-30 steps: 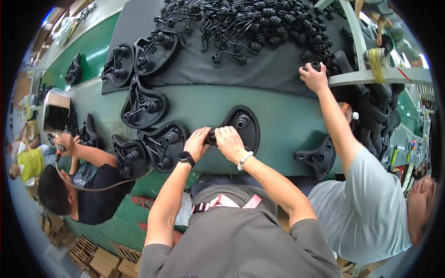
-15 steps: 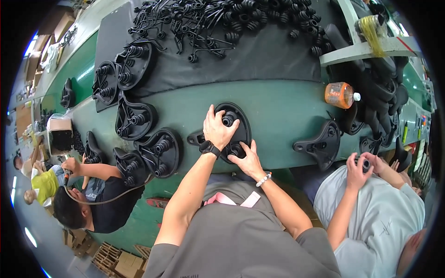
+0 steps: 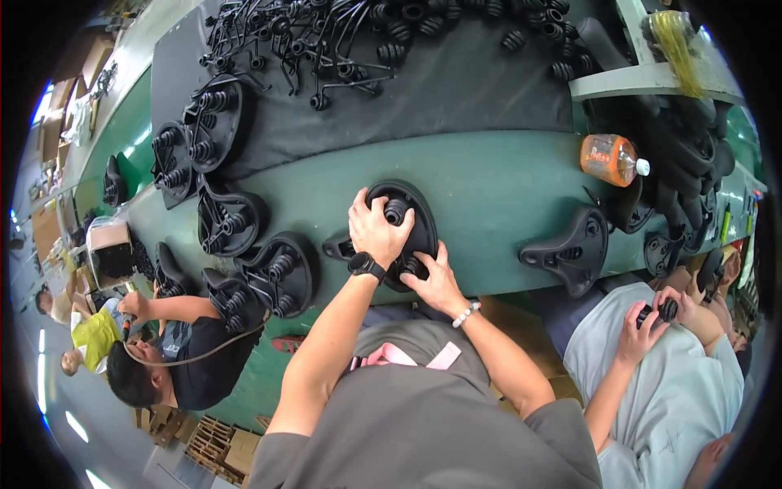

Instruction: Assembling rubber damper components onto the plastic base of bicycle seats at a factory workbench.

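A black bicycle saddle point(image 3: 422, 218) lies upside down on the green table in front of me, its nose toward the left. My left hand point(image 3: 380, 228) curls its fingers and thumb round the black ribbed spring point(image 3: 396, 211) at the saddle's far side. With thumb and fingers, my right hand point(image 3: 438, 284) grips the second ribbed spring point(image 3: 410, 266) at the near side, largely hidden by that hand. The saddle's rails are mostly covered by my hands.
Several upturned saddles point(image 3: 281, 273) with springs stand at the left. Wire rails point(image 3: 322, 45) and loose ribbed springs point(image 3: 513, 39) lie on a black mat point(image 3: 464, 98). At right are an orange bottle point(image 3: 609, 160), another saddle point(image 3: 570, 248) and a co-worker holding springs point(image 3: 668, 310). Another person sits at left.
The view has shifted slightly. Both my hands keep their hold on the saddle's springs. The co-worker at right has lowered the hands, with two black ribbed pieces now showing in them.
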{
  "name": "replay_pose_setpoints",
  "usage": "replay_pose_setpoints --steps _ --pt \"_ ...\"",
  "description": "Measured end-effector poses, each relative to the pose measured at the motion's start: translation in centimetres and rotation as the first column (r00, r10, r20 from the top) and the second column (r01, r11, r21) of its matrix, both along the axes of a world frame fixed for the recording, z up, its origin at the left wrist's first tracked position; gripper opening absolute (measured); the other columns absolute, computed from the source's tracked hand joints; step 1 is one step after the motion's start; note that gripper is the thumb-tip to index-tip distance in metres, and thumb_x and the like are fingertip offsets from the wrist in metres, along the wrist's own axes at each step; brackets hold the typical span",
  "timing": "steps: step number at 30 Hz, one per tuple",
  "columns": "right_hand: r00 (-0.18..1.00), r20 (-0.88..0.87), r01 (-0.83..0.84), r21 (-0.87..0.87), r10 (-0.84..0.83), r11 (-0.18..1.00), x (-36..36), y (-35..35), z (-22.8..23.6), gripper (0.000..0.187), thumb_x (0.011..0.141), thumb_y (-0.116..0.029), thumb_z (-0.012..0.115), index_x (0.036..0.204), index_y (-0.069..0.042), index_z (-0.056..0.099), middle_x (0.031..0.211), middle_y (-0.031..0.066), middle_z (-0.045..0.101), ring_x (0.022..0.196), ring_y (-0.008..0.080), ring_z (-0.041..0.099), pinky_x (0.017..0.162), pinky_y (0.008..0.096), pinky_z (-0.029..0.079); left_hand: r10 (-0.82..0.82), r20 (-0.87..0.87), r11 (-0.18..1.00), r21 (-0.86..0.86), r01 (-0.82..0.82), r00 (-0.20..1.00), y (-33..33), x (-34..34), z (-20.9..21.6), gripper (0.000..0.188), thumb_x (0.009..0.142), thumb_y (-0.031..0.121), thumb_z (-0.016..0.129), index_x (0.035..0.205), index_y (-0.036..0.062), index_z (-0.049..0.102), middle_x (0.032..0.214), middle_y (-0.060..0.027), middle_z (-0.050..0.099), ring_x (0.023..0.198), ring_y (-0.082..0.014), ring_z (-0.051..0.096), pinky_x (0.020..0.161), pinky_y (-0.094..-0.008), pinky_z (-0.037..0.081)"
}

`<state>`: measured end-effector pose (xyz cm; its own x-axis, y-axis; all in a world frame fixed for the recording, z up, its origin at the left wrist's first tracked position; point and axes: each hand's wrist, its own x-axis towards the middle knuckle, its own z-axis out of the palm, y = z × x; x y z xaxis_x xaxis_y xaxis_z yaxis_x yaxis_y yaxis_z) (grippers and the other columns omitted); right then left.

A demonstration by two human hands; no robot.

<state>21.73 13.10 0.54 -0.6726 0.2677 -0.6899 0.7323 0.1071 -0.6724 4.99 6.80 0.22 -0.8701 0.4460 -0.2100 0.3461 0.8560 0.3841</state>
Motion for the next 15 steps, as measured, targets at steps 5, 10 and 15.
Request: replay_pose_setpoints --steps 5,10,15 --pt "0.998 -0.016 0.061 0.065 -0.060 0.996 -0.2 -0.4 -0.3 0.113 0.076 -0.048 0.085 0.159 -0.003 0.024 0.160 0.0351 0.024 0.146 0.0495 0.035 0.119 0.0498 0.037 0.004 -0.084 0.992 0.128 0.007 0.996 -0.3 -0.2 -0.5 0.064 0.077 0.044 0.081 0.123 0.0026 0.064 0.140 -0.0252 0.052 0.123 -0.0444 0.053 0.104 -0.0537 0.047" --pt "0.970 -0.217 0.143 0.136 -0.111 0.980 -3.2 2.7 0.3 0.119 0.073 -0.046 0.089 0.158 0.006 0.024 0.160 0.0287 0.031 0.148 0.0421 0.036 0.121 0.0467 0.035 -0.053 0.005 0.989 0.139 0.051 0.999 -1.4 0.2 -0.3 0.097 0.078 0.058 0.080 0.147 -0.0005 0.044 0.148 -0.0276 0.044 0.136 -0.0455 0.045 0.115 -0.0542 0.037" --pt "0.968 -0.215 -0.122 0.033 0.126 0.992 -12.9 8.7 0.4 0.116 0.074 -0.053 0.085 0.158 0.004 0.031 0.163 0.0268 0.031 0.152 0.0382 0.033 0.124 0.0448 0.031 0.004 -0.126 0.972 0.234 0.026 0.992 -3.6 1.6 2.7 0.103 0.074 0.056 0.083 0.149 0.0005 0.040 0.153 -0.0250 0.042 0.144 -0.0431 0.036 0.120 -0.0566 0.028"
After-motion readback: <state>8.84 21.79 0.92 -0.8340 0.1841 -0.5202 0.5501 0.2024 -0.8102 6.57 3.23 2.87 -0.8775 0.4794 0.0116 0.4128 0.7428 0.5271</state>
